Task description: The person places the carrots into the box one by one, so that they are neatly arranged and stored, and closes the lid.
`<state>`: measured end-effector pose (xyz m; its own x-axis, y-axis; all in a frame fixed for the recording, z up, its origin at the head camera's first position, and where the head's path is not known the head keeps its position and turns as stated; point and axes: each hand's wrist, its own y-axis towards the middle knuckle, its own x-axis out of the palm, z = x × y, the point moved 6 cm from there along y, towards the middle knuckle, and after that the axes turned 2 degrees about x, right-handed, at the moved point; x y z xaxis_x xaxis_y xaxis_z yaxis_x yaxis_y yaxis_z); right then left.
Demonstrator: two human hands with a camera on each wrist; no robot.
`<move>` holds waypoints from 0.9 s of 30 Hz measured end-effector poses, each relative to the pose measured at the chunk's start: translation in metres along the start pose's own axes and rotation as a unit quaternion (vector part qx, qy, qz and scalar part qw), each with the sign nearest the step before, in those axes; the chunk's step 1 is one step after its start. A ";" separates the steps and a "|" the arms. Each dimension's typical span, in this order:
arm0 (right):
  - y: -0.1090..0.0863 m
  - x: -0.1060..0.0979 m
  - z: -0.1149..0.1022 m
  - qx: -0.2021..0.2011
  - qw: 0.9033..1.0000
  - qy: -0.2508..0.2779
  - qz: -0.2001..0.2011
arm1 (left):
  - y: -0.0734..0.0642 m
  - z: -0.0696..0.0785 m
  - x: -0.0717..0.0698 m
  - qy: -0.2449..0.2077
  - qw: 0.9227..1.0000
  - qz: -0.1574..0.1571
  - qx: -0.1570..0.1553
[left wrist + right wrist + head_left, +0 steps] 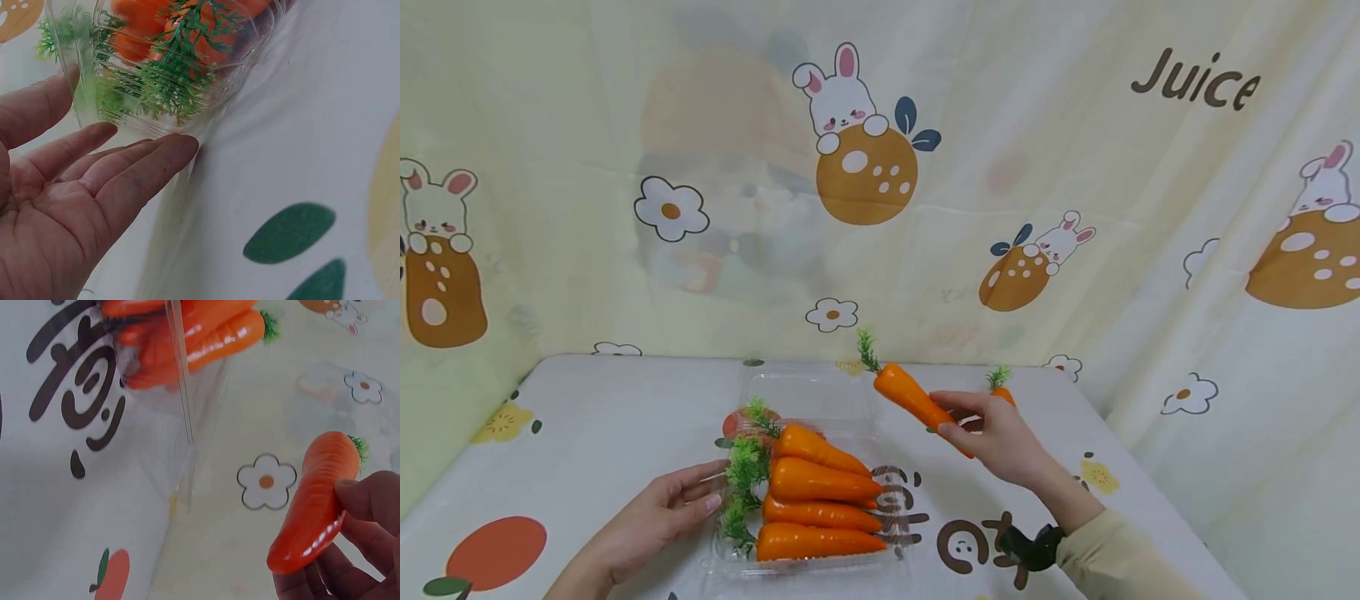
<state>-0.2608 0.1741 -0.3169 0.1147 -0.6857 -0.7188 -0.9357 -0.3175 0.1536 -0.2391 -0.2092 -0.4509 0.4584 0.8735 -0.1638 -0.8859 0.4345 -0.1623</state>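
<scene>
Pinched between thumb and fingers, 1 toy carrot (910, 398) sits in the right hand (1000, 442), lifted off the table, leafy end pointing up and away, tip down toward the palm. Right wrist view confirms: fingers (369, 506) curled round the lower half of the carrot. Left hand (655, 512) lies flat, fingers straight and relaxed, fingertips (169, 153) touching the leafy-end wall of the clear plastic tray (808, 568), holding nothing. Tray holds 4 carrots (816, 500) lying side by side, greens toward the left hand, its clear lid (808, 392) hinged open behind. 1 more carrot (1000, 390) lies on the tablecloth (587, 433) just behind the right hand, mostly hidden.

Step, as I judge it: a carrot carried in the air between tray and table, left hand steadying the tray; direction cannot be told. If it goes in, the next move needs the carrot turned so greens match the others and laid on top of the row, since the floor of the tray looks full.
</scene>
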 end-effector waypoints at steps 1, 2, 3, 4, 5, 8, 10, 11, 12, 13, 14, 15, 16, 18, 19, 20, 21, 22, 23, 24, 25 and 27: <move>0.000 0.004 -0.002 -0.005 1.000 -0.002 -0.006 | 0.000 0.000 0.000 -0.001 1.000 0.000 -0.001; 0.001 0.007 -0.004 -0.011 1.000 -0.007 -0.010 | 0.000 0.000 0.000 -0.002 1.000 0.000 -0.004; 0.001 0.011 -0.006 -0.016 1.000 -0.010 -0.016 | 0.000 -0.001 0.000 -0.004 1.000 0.000 -0.006; 0.001 0.014 -0.009 -0.022 0.999 -0.013 -0.021 | 0.000 -0.001 0.000 -0.004 1.000 0.000 -0.007; 0.001 0.018 -0.011 -0.030 0.999 -0.019 -0.025 | 0.000 -0.001 0.000 -0.006 1.000 0.001 -0.009; 0.001 0.028 -0.018 -0.045 0.998 -0.018 -0.045 | 0.000 -0.001 0.000 -0.009 1.000 0.002 -0.012; 0.001 0.035 -0.021 -0.048 0.997 -0.011 -0.062 | 0.000 -0.001 0.000 -0.010 1.000 0.002 -0.012; 0.001 0.039 -0.023 -0.049 0.996 -0.005 -0.072 | 0.000 -0.001 0.000 -0.010 1.000 0.001 -0.010; 0.001 0.043 -0.024 -0.048 0.995 0.002 -0.082 | 0.000 -0.001 0.000 -0.010 1.000 0.000 -0.008; 0.001 0.046 -0.025 -0.049 0.995 0.009 -0.091 | 0.000 -0.001 0.000 -0.010 1.000 -0.001 -0.006; 0.001 0.049 -0.026 -0.054 0.994 0.013 -0.097 | 0.000 -0.001 0.001 -0.011 1.000 -0.002 -0.005; 0.000 0.053 -0.027 -0.058 0.993 0.015 -0.103 | 0.000 -0.001 0.001 -0.012 1.000 -0.003 -0.003; 0.000 0.056 -0.028 -0.062 0.992 0.018 -0.108 | 0.000 -0.001 0.001 -0.013 1.000 -0.006 0.001; -0.001 0.062 -0.030 -0.062 0.991 0.024 -0.119 | 0.000 -0.001 0.001 -0.015 1.000 -0.010 0.006; -0.002 0.064 -0.031 -0.063 0.990 0.027 -0.124 | 0.000 -0.001 0.001 -0.015 1.000 -0.011 0.008; -0.002 0.067 -0.032 -0.062 0.989 0.029 -0.130 | -0.001 -0.001 0.001 -0.015 1.000 -0.012 0.010; -0.002 0.070 -0.033 -0.059 0.989 0.030 -0.136 | -0.001 0.000 0.001 -0.016 1.000 -0.012 0.011; -0.002 0.073 -0.034 -0.056 0.988 0.033 -0.142 | -0.001 0.000 0.001 -0.015 1.000 -0.013 0.014; -0.003 0.075 -0.035 -0.052 0.987 0.035 -0.148 | -0.001 -0.001 0.001 -0.016 1.000 -0.012 0.012; -0.003 0.078 -0.036 -0.054 0.986 0.038 -0.154 | -0.001 -0.001 0.001 -0.017 1.000 -0.012 0.012; -0.004 0.080 -0.038 -0.056 0.985 0.042 -0.160 | -0.001 -0.001 0.001 -0.016 1.000 -0.010 0.011; -0.004 0.084 -0.040 -0.060 0.982 0.047 -0.170 | -0.001 -0.001 0.001 -0.017 1.000 -0.008 0.008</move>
<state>-0.2338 0.0919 -0.3512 0.4492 -0.5820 -0.6779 -0.7925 -0.6099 -0.0015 -0.2375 -0.2092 -0.4519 0.4702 0.8731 -0.1285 -0.8796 0.4518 -0.1490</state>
